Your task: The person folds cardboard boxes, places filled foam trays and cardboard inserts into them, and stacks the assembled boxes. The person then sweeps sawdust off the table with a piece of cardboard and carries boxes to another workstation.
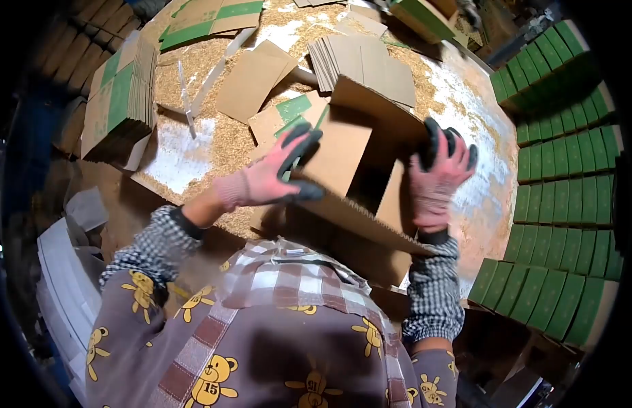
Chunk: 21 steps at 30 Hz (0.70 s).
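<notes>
An open cardboard box (335, 151) with raised flaps stands in front of my chest, its dark inside partly showing. My left hand (271, 170), in a pink glove with dark fingertips, rests against the left side of the box with thumb and fingers spread apart. On the other side, my right hand (441, 166), gloved the same way, has its fingers curled over the box's right edge. The near flap (370, 221) stretches between my forearms. Part of the box's lower side is hidden by its flaps.
Brown flakes (186, 75) are scattered over the table. Flattened cartons (122, 98) are stacked at left, and a cardboard stack (360, 64) lies behind the box. Green boxes (560, 207) stand in rows at right. Another person's hand (470, 12) shows at the top.
</notes>
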### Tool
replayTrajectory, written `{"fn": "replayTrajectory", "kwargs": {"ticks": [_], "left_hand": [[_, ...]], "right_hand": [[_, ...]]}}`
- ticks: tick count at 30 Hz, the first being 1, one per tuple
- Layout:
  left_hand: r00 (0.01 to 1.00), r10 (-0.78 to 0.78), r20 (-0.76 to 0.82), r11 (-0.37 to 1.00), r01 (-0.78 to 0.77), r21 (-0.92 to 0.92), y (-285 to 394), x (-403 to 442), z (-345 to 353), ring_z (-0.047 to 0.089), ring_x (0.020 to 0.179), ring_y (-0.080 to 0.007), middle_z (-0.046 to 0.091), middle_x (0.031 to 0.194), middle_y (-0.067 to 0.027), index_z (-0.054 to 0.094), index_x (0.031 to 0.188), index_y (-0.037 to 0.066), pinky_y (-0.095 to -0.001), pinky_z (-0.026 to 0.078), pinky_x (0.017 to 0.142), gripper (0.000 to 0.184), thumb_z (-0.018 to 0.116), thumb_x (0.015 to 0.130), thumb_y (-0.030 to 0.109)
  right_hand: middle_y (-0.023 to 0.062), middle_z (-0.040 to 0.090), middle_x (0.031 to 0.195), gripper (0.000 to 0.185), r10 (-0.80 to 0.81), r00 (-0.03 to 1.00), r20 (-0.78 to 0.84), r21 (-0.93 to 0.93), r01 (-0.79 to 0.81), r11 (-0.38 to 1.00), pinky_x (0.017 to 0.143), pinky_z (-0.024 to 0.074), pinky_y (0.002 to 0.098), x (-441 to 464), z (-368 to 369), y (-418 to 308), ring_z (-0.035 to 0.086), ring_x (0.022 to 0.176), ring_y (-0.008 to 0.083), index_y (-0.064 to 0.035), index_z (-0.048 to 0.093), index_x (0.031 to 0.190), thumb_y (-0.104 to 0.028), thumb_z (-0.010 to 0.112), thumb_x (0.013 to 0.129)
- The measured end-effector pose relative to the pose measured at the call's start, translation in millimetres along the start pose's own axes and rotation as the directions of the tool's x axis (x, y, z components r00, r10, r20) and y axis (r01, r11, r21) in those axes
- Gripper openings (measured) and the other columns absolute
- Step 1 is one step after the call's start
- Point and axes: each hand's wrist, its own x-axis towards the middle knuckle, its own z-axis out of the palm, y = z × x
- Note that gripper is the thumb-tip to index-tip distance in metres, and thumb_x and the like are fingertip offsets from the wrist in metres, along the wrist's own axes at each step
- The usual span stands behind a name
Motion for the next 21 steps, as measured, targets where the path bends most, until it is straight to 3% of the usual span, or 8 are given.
{"fn": "replayTrajectory", "kwargs": {"ticks": [3, 6, 14, 16, 17, 19, 20, 21], "left_hand": [[0.953, -0.204, -0.225, 0.976, 0.217, 0.031, -52, 8, 34, 0.044, 0.128, -0.0341, 0.039, 0.141, -0.0226, 0.033, 0.142, 0.003, -0.0357, 0.036, 0.106, 0.085, 0.074, 0.077, 0.039], [0.933, -0.357, -0.048, 0.621, 0.199, -0.759, -55, 5, 42, 0.036, 0.134, -0.0227, 0.035, 0.149, -0.0105, 0.026, 0.147, 0.005, -0.0306, 0.026, 0.112, 0.069, 0.058, 0.094, 0.034], [0.904, -0.24, -0.355, 0.629, -0.134, -0.766, -18, 27, 33, 0.053, 0.112, -0.019, 0.059, 0.118, -0.0088, 0.049, 0.133, 0.005, -0.0309, 0.041, 0.099, 0.052, 0.063, 0.091, 0.032], [0.774, -0.304, -0.555, 0.951, 0.214, -0.222, -40, 42, 30, 0.051, 0.117, -0.0248, 0.049, 0.13, -0.0162, 0.045, 0.133, 0.0, -0.035, 0.041, 0.1, 0.065, 0.071, 0.084, 0.034], [0.924, -0.312, -0.22, 0.835, 0.156, -0.527, -13, 36, 12, 0.05, 0.12, -0.0264, 0.047, 0.134, -0.0168, 0.042, 0.135, -0.001, -0.0364, 0.039, 0.102, 0.069, 0.072, 0.082, 0.033], [0.729, 0.048, -0.682, 0.911, -0.313, -0.27, -14, 47, 41, 0.056, 0.111, -0.0211, 0.058, 0.118, -0.014, 0.048, 0.129, 0.001, -0.0337, 0.044, 0.094, 0.058, 0.07, 0.082, 0.026], [0.786, -0.046, -0.617, 0.679, -0.429, -0.596, 40, 44, 23, 0.06, 0.102, -0.0179, 0.064, 0.108, -0.0116, 0.052, 0.124, 0.003, -0.0329, 0.047, 0.088, 0.05, 0.068, 0.082, 0.026], [0.851, 0.12, -0.511, 0.829, -0.369, -0.42, 70, 34, -4, 0.066, 0.091, -0.023, 0.067, 0.098, -0.0113, 0.056, 0.119, 0.006, -0.0353, 0.05, 0.081, 0.042, 0.067, 0.08, 0.017]], "right_hand": [[0.0172, 0.055, 0.108, 0.06, -0.193, 0.98, 0.042, 0.179, 0.183, 0.967, 0.108, 0.0213, 0.0567, -18, -38, -21, 0.049, 0.113, 0.033, -0.0051, 0.054, 0.116, -0.032, 0.074, 0.066], [0.0263, 0.026, 0.149, 0.116, -0.347, 0.784, 0.515, 0.268, 0.237, 0.934, 0.112, 0.0119, 0.0588, -89, -42, -47, 0.021, 0.138, 0.0458, 0.0024, 0.031, 0.141, -0.058, 0.076, 0.053], [0.0239, 0.03, 0.147, 0.111, 0.001, 0.964, 0.265, 0.512, -0.142, 0.847, 0.112, 0.0188, 0.055, -142, -45, -11, 0.026, 0.137, 0.0421, -0.0018, 0.025, 0.146, -0.043, 0.083, 0.06], [0.0236, 0.03, 0.147, 0.11, 0.014, 0.992, 0.122, 0.383, -0.06, 0.922, 0.111, 0.0232, 0.0526, -141, -34, -26, 0.032, 0.134, 0.0422, -0.0013, 0.021, 0.147, -0.034, 0.083, 0.063], [0.0234, 0.03, 0.147, 0.109, 0.06, 0.992, 0.108, 0.42, -0.1, 0.902, 0.11, 0.0259, 0.0508, -137, -29, -33, 0.036, 0.132, 0.042, -0.0006, 0.018, 0.148, -0.029, 0.082, 0.065], [0.0213, 0.032, 0.146, 0.1, 0.145, 0.981, 0.128, 0.533, -0.191, 0.824, 0.11, 0.0276, 0.0468, -163, 5, -23, 0.037, 0.132, 0.0372, -0.0004, 0.021, 0.147, -0.03, 0.078, 0.07], [0.0203, 0.034, 0.145, 0.096, 0.196, 0.967, 0.166, 0.565, -0.256, 0.785, 0.11, 0.0285, 0.0449, -187, 8, -11, 0.037, 0.132, 0.0348, -0.0003, 0.022, 0.146, -0.031, 0.076, 0.073], [0.0193, 0.035, 0.145, 0.092, 0.246, 0.948, 0.203, 0.592, -0.319, 0.74, 0.11, 0.0294, 0.0429, -211, 11, 2, 0.037, 0.132, 0.0324, -0.0002, 0.024, 0.146, -0.031, 0.074, 0.076]]}}
